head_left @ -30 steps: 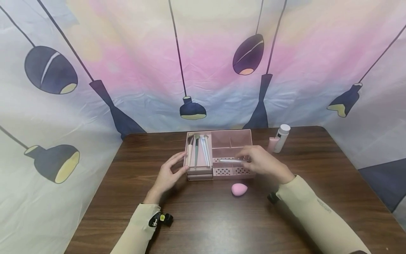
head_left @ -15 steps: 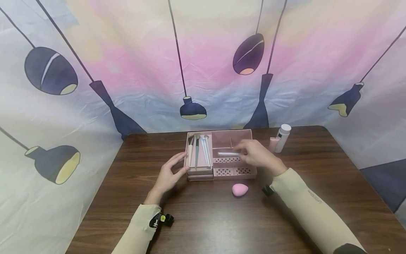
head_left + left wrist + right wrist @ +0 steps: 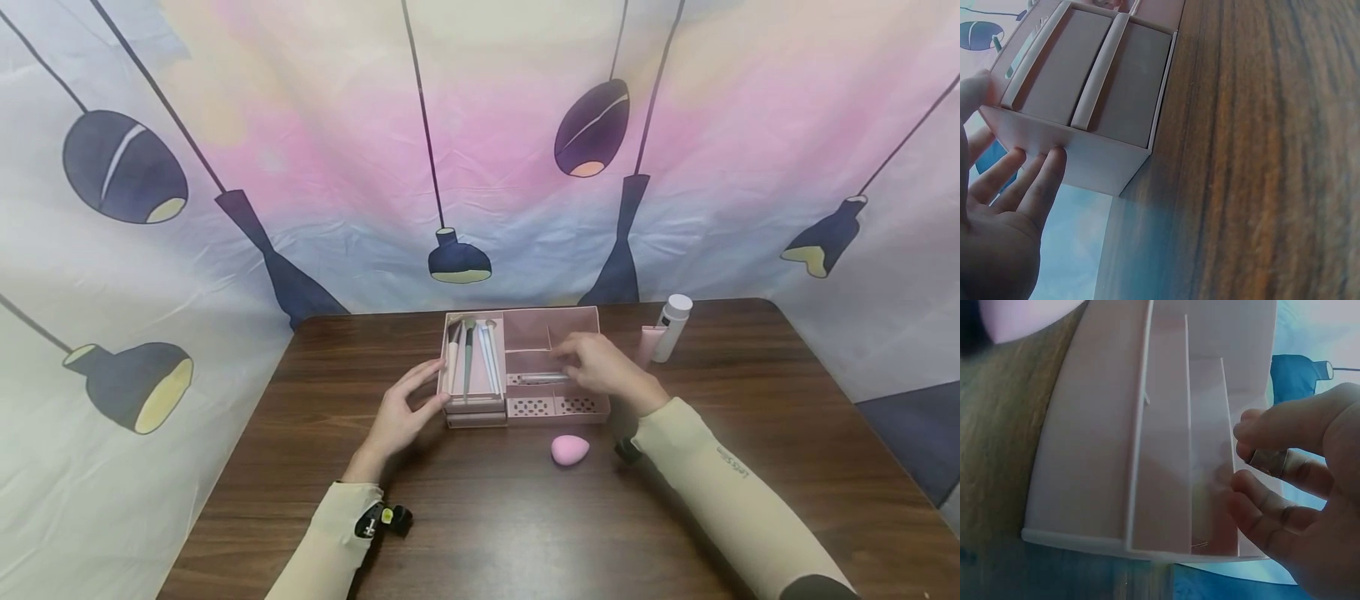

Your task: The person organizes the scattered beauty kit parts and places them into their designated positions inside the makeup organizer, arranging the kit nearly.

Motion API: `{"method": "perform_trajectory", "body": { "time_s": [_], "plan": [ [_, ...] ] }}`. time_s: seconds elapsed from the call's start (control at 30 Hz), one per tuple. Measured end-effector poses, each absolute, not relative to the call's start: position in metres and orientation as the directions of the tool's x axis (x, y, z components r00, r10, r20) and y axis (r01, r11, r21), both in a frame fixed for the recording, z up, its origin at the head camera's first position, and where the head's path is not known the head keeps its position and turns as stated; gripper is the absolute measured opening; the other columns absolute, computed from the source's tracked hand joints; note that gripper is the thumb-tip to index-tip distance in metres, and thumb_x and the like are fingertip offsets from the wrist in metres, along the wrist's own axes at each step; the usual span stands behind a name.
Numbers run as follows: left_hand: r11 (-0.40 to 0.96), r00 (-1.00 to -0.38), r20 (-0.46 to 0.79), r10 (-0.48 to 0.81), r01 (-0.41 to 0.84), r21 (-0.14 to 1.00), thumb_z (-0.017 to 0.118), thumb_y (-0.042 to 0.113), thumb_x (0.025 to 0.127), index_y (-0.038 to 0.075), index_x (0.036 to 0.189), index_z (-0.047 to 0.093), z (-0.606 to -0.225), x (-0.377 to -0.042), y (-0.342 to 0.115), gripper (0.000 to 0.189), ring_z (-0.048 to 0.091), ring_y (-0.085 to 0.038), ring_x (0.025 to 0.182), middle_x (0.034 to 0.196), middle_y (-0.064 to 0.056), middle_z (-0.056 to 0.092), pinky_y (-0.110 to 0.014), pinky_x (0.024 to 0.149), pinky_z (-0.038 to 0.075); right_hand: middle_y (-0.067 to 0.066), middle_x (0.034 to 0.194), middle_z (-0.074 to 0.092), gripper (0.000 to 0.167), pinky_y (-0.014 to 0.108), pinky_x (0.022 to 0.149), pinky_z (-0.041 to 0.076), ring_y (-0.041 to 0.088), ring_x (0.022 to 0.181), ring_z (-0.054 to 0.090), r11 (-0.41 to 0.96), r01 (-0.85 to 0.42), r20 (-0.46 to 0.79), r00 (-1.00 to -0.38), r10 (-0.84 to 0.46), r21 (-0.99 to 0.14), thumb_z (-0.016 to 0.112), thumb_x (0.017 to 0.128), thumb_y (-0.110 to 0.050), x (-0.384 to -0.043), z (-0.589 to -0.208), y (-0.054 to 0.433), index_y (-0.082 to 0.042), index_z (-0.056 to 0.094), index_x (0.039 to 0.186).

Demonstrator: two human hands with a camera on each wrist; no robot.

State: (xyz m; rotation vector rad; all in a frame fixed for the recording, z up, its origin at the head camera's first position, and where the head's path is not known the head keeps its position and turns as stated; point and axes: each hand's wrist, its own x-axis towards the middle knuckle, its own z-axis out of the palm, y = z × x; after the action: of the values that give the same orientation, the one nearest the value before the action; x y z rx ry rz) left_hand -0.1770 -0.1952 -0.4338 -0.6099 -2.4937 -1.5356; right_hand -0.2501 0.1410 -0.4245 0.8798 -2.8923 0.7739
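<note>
Touching box (image 3: pixel 521 362) at 9 o'clock, left hand (image 3: pixel 393 421), fingers extended, probably to stop sliding. Right hand (image 3: pixel 600 367) well apart, loosely curled over 3 o'clock side, apparently holding nothing. Tube (image 3: pixel 543 377) lies crosswise at box's 4 o'clock, likely so it cannot roll. Brushes (image 3: pixel 467 367) lengthwise, 10 o'clock, likely to fit. Sponge (image 3: pixel 570 450) outside, 5 o'clock.

Soft, even light fills the head view, leaving pale glare on the desk (image 3: pixel 517 537) and a shadow beneath the right sleeve (image 3: pixel 723 492); wide-angle distortion stretches the backdrop (image 3: pixel 337 142) outward. The left wrist view is dimmer, the left hand (image 3: pixel 1007 240) shadowed and the desk's grain blurred. Bluish haze softens the right wrist view, where a pink makeup sponge (image 3: pixel 1029 317) blurs.
</note>
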Motion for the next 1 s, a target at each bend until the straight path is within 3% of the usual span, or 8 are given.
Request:
{"method": "perform_trajectory", "body": {
  "time_s": [0.23,0.63,1.0],
  "plan": [
    [0.385,-0.902,0.348,0.256,0.426,0.819,0.07,0.006,0.089,-0.003,0.135,0.054,-0.4343,-0.1766,-0.1943,0.05,0.048,-0.035,0.131,0.141,-0.022,0.05,-0.054,0.104,0.045,0.01,0.113,0.07,0.035,0.045,0.095,0.054,0.028,0.106,0.064,0.721,-0.539,0.169,-0.835,-0.523,-0.435,0.07,0.08,-0.004,-0.2503,-0.4301,0.1445,-0.007,0.071,0.115],
    [0.393,-0.899,0.356,0.255,0.432,0.812,0.071,0.004,0.088,-0.005,0.134,0.055,-0.4317,-0.1765,-0.1934,0.05,0.047,-0.037,0.131,0.14,-0.024,0.05,-0.054,0.106,0.043,0.008,0.11,0.071,0.031,0.044,0.093,0.055,0.027,0.103,0.065,0.717,-0.541,0.185,-0.836,-0.517,-0.44,0.071,0.08,-0.006,-0.2486,-0.4286,0.1456,-0.007,0.073,0.111],
    [0.387,-0.907,0.334,0.258,0.414,0.824,0.07,0.006,0.089,-0.003,0.136,0.054,-0.4323,-0.1762,-0.1946,0.051,0.047,-0.035,0.131,0.142,-0.022,0.049,-0.047,0.106,0.045,0.005,0.107,0.072,0.028,0.042,0.09,0.056,0.025,0.1,0.066,0.715,-0.52,0.195,-0.85,-0.49,-0.467,0.071,0.082,-0.008,-0.2448,-0.4262,0.1479,-0.009,0.073,0.109]
  ]
}}
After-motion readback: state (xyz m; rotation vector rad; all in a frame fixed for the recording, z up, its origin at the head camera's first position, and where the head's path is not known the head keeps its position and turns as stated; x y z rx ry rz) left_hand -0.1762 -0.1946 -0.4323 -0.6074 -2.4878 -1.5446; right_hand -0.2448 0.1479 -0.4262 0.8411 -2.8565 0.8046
